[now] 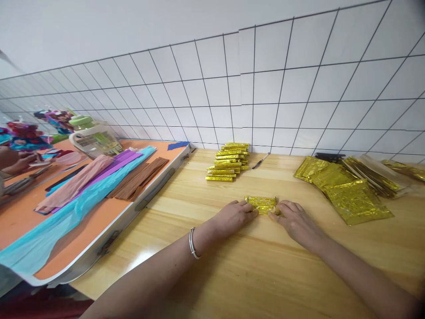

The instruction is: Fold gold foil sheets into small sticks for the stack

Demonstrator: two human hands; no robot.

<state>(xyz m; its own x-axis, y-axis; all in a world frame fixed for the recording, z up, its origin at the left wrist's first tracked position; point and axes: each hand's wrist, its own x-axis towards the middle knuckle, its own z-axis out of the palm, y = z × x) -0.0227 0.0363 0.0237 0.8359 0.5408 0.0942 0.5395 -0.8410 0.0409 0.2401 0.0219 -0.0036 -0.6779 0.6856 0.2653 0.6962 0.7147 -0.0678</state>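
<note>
A small piece of gold foil (262, 203), partly folded into a flat strip, lies on the wooden table in front of me. My left hand (234, 218) is closed at its left end, fingers bent and pressing the near edge. At its right end my right hand (296, 221) pinches the foil the same way, the thumb toward the near edge. My fingertips hide both ends. Beyond the foil is a stack of narrow folded gold strips (229, 161). Several flat gold foil sheets (358, 199) lie in a pile to the right of my right hand.
A pen (260, 161) lies by the strips. Plastic-wrapped foil (375, 175) sits at the right against the tiled wall (275, 93). Left, an orange-topped table (96, 230) carries cyan (89, 195), purple and brown (139, 179) material and a clear jug (98, 139); another person's hand (15, 161) is there.
</note>
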